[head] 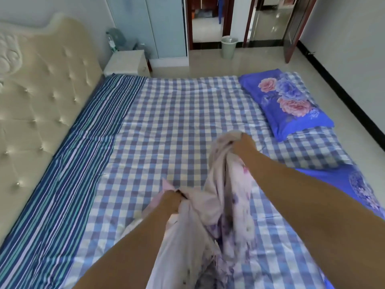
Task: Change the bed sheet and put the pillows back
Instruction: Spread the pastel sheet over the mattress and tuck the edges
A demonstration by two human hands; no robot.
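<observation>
Single head view, high and close, angled down across the bed.

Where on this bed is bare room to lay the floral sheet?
Free: the checked sheet between the striped band and the blue floral pillow. Crowded: the right edge, with that pillow and a second.

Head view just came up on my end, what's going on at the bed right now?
A person stands over the bed, holding a bunched pale floral sheet above the mattress. The left hand grips it low and the right hand grips it higher up. The sheet is not spread yet. A checked sheet covers most of the bed, with a striped one by the headboard. A blue floral pillow lies at the foot end.
</observation>
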